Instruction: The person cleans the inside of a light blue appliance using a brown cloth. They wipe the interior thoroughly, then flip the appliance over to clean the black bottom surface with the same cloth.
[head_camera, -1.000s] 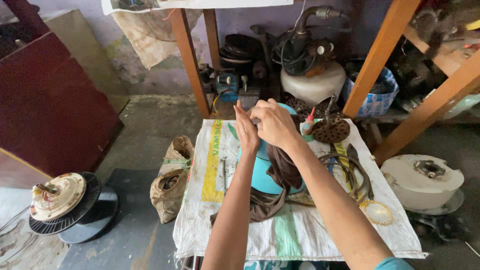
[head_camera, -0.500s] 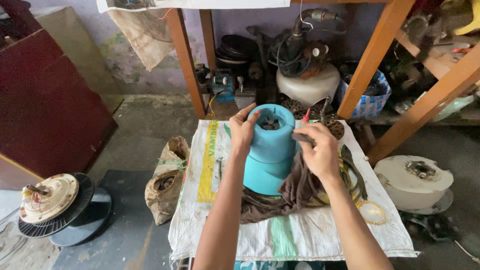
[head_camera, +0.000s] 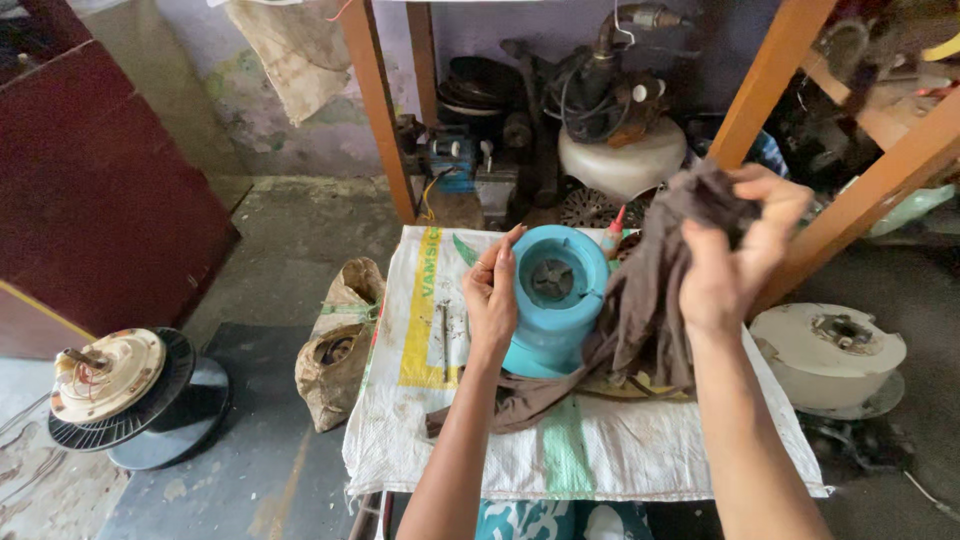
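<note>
A blue plastic machine base (head_camera: 555, 295) stands upright in the middle of the worktop (head_camera: 600, 455). It is round, and at the top there is a dark metal part sunk in a hole.

The left hand (head_camera: 492, 295) rests flat against the side of the base, at 9 o'clock from it. Its grip is wide and closed on nothing, with the fingers straight and pointing up. They touch the blue wall.

The right hand (head_camera: 735, 255) is lifted up at 3 o'clock from the base. Its grip is tight around a bunch of brown cloth (head_camera: 655, 290). The cloth hangs down from the hand, touches the right side of the base, and trails over the worktop toward 7 o'clock.

A white woven sack with a yellow stripe and green marks covers the worktop. A thin metal rod (head_camera: 444, 340) lies on the sack just beside the left hand, at 9 o'clock from it.

On the floor at 9 o'clock from the worktop sits a brown bag (head_camera: 340, 345) with its mouth open. Farther off at 9 o'clock lies a round fan motor (head_camera: 105, 375) on a dark disc. At 3 o'clock another round white motor (head_camera: 828, 345) rests on the floor. At 12 o'clock, between orange wooden legs (head_camera: 378, 110), stands a heap of old machine parts, with a white round housing (head_camera: 620, 165) among them.
</note>
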